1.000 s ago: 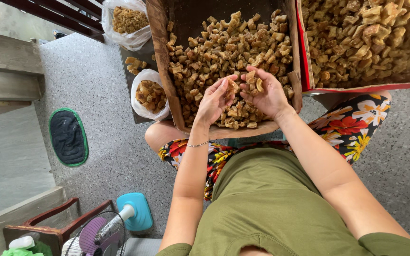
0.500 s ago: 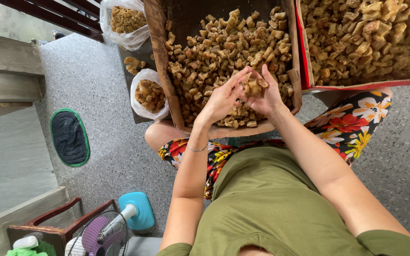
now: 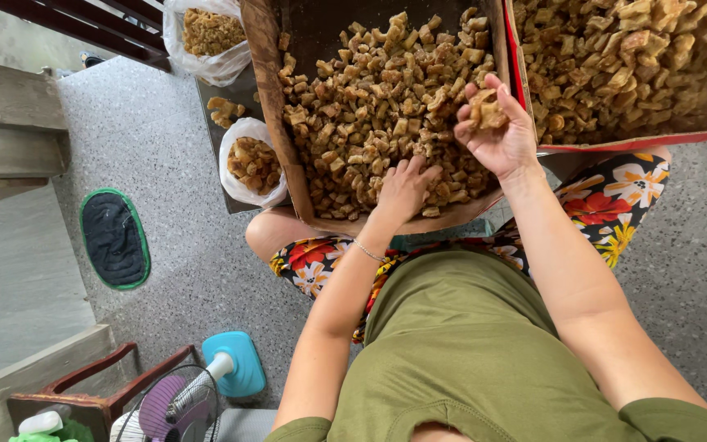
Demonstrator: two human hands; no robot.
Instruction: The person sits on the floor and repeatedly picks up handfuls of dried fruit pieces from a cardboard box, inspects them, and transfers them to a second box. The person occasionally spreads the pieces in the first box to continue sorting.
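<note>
A brown cardboard box (image 3: pixel 265 74) full of small golden-brown fried pieces (image 3: pixel 362 106) rests on my lap. My left hand (image 3: pixel 403 190) lies palm down on the pieces near the box's near edge, fingers spread among them. My right hand (image 3: pixel 499 131) is lifted over the box's right side, palm up, cupping a few of the pieces (image 3: pixel 484 108). A second box with a red rim (image 3: pixel 640 141), heaped with the same pieces, stands right beside it.
Two clear plastic bags of pieces (image 3: pixel 249 164) (image 3: pixel 206 33) and a dark tray (image 3: pixel 224 96) lie left of the box. On the speckled floor are a dark green-edged mat (image 3: pixel 114 239), a small fan with a blue base (image 3: pixel 231 368) and a wooden chair (image 3: pixel 67 393).
Both hands were together over the pieces at the box's near edge. Now they have parted: the left sank into the pieces, the right rose to the right with a handful.
</note>
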